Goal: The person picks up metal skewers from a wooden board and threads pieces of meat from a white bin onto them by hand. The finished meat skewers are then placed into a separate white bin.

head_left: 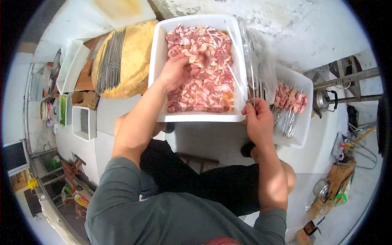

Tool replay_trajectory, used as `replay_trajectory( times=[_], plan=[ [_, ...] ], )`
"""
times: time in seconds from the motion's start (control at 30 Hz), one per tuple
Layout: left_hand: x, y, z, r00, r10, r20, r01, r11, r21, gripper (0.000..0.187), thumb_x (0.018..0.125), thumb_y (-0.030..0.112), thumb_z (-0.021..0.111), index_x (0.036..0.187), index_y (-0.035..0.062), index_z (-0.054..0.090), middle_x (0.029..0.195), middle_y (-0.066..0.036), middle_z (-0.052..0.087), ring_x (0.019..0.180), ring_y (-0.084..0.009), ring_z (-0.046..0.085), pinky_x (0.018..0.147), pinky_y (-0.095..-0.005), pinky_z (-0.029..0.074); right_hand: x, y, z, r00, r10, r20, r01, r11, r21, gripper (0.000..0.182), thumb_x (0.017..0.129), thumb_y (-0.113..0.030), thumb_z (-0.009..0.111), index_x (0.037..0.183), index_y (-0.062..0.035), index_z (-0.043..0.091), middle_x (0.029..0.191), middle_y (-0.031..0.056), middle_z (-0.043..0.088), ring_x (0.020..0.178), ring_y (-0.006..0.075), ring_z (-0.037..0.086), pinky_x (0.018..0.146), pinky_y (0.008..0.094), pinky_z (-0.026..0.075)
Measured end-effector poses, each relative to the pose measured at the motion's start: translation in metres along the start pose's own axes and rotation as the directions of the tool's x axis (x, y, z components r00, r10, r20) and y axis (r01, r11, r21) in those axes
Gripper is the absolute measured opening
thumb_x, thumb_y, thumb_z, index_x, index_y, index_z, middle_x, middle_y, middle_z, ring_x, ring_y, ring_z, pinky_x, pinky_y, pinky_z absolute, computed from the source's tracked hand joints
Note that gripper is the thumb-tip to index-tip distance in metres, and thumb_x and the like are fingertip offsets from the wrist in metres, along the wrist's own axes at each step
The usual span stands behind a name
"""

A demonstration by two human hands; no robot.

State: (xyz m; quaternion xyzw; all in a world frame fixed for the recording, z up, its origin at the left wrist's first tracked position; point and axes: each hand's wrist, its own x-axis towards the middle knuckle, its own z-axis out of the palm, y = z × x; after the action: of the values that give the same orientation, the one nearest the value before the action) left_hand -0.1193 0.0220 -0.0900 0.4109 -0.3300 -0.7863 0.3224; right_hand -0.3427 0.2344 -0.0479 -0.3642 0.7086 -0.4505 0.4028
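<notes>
A white tub [197, 118] full of raw meat pieces [202, 96] stands in front of me. My left hand [179, 70] is over the meat, fingers curled round a pale piece of meat [192, 54] at their tips. Beside the tub's near right corner, my right hand [259, 119] pinches a thin metal skewer [252, 77] that points away from me. To its right, a second white tub [307, 118] holds finished meat skewers [290, 99], their bare metal ends towards me. Clear plastic sheeting [265, 61] hangs between the two tubs.
On the left, a bundle of bare metal skewers [111, 61] lies on a round yellowish board [136, 57]. A small white bin [84, 122] sits nearer me. At the right are a metal kettle [322, 102] and a metal rack [351, 78]. A wall rises behind the tubs.
</notes>
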Motion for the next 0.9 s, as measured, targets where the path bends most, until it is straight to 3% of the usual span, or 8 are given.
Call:
replay_trajectory(
  times=[0.03,0.17,0.3,0.5,0.6,0.7,0.8,0.9],
  plan=[
    [0.001,0.002,-0.003,0.998,0.007,0.062,-0.006,1.0,-0.028,0.015,0.101,0.014,0.043,0.108,0.0086,0.055,0.103,-0.009,0.066,0.087,-0.0186,0.065,0.076,-0.0343,0.054,0.0,0.0,0.001,1.0,0.001,0.006,-0.001,1.0,-0.019,0.013,0.094,-0.013,0.056,0.098,-0.0014,0.059,0.076,0.0052,0.066,0.071,0.0123,0.06,0.067,0.0276,0.047],
    [-0.011,0.015,0.006,0.998,-0.035,-0.046,0.025,0.98,-0.198,0.019,0.1,0.016,0.047,0.109,0.0016,0.055,0.104,-0.011,0.066,0.088,-0.022,0.066,0.076,-0.033,0.055,0.0,0.004,0.004,1.0,0.009,0.024,-0.009,0.999,-0.031,0.012,0.093,-0.013,0.056,0.097,-0.0013,0.059,0.076,0.0058,0.066,0.07,0.013,0.06,0.067,0.0285,0.048],
    [-0.015,0.018,0.011,0.998,0.059,-0.038,-0.064,0.986,-0.151,0.018,0.097,0.013,0.055,0.108,-0.0008,0.056,0.095,-0.011,0.066,0.088,-0.0216,0.067,0.072,-0.0287,0.057,-0.001,0.005,0.006,0.999,-0.019,0.032,0.021,0.998,-0.063,0.012,0.093,-0.013,0.056,0.096,-0.0014,0.059,0.075,0.0069,0.066,0.07,0.0146,0.061,0.068,0.03,0.048],
    [-0.009,0.014,-0.001,0.986,0.101,-0.133,-0.098,0.995,0.029,0.015,0.096,0.01,0.053,0.108,0.0023,0.058,0.1,-0.01,0.067,0.088,-0.0168,0.065,0.071,-0.0284,0.055,-0.003,0.002,0.007,0.997,-0.043,0.071,0.055,0.983,-0.174,0.013,0.094,-0.014,0.056,0.096,-0.0008,0.059,0.075,0.0093,0.067,0.07,0.0182,0.065,0.067,0.0328,0.05],
    [-0.006,0.011,-0.003,0.975,0.191,-0.11,-0.181,0.979,0.092,0.019,0.093,0.007,0.053,0.11,0.0038,0.06,0.101,-0.009,0.068,0.086,-0.0152,0.065,0.072,-0.0277,0.053,-0.003,0.002,0.006,0.996,-0.032,0.081,0.048,0.98,-0.195,0.014,0.094,-0.015,0.057,0.095,-0.0008,0.059,0.075,0.0101,0.068,0.071,0.0192,0.066,0.067,0.0336,0.05],
    [-0.009,0.017,0.001,0.985,0.139,-0.103,-0.144,0.989,-0.042,0.023,0.092,0.006,0.054,0.114,0.0051,0.061,0.099,-0.008,0.068,0.085,-0.0148,0.064,0.075,-0.0272,0.052,-0.004,0.002,0.006,0.995,-0.042,0.09,0.061,0.973,-0.224,0.014,0.094,-0.015,0.057,0.096,-0.0012,0.059,0.075,0.0108,0.068,0.072,0.0212,0.067,0.068,0.0345,0.05],
    [-0.006,0.015,-0.003,0.988,0.109,-0.112,-0.102,0.993,0.064,0.025,0.093,0.009,0.054,0.117,0.0055,0.062,0.102,-0.007,0.068,0.087,-0.0134,0.063,0.077,-0.0267,0.051,-0.004,0.002,0.004,0.993,-0.07,0.093,0.091,0.963,-0.253,0.014,0.094,-0.016,0.057,0.096,-0.0015,0.059,0.075,0.0113,0.068,0.072,0.024,0.068,0.068,0.0355,0.051],
    [-0.034,0.037,0.025,0.984,0.104,-0.145,0.009,0.78,0.626,0.024,0.094,0.013,0.055,0.114,0.0021,0.062,0.102,-0.007,0.068,0.092,-0.0145,0.063,0.079,-0.029,0.052,-0.003,0.002,0.004,0.991,-0.1,0.089,0.121,0.956,-0.269,0.014,0.093,-0.016,0.057,0.097,-0.0017,0.059,0.076,0.0115,0.068,0.073,0.0257,0.068,0.069,0.0363,0.051]
  ],
)
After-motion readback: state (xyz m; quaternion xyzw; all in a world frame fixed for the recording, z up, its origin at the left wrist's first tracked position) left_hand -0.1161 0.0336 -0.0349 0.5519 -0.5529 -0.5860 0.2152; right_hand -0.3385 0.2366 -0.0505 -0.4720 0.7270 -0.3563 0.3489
